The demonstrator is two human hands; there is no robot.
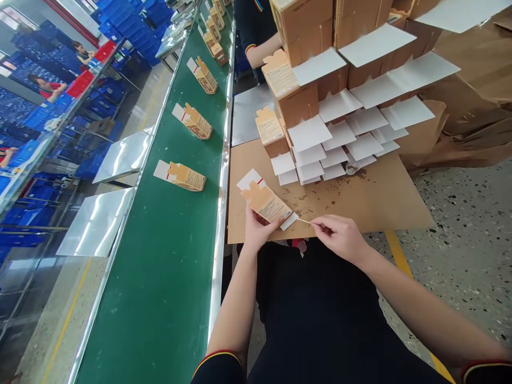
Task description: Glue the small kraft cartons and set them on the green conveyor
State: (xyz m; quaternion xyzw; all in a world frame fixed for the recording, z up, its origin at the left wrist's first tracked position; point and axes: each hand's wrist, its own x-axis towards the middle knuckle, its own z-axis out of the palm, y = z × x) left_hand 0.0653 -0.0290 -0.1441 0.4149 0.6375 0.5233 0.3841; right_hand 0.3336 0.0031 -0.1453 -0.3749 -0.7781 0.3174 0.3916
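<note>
My left hand (pixel 258 228) is closed round the near side of a tan printed carton (pixel 269 201), which lies tilted over the cardboard-covered table. White flaps stick out at both of the carton's ends. In my right hand (pixel 338 234) a thin pale stick (pixel 304 221) is pinched between thumb and fingertips. Its far tip meets the carton's near end, by the white flap (pixel 289 221); whether it touches the flap or the edge I cannot tell. A small clear glass dish (pixel 351 168) stands behind, beside the stacked cartons.
A green conveyor belt (pixel 160 277) with several cartons (pixel 188 177) runs along the left. Stacked cartons (pixel 298 109) with white flaps jutting out rise at the back of the cardboard sheet (pixel 384 208). Another person's arm (pixel 264 52) reaches behind the stack. Brown paper (pixel 472 101) lies at right.
</note>
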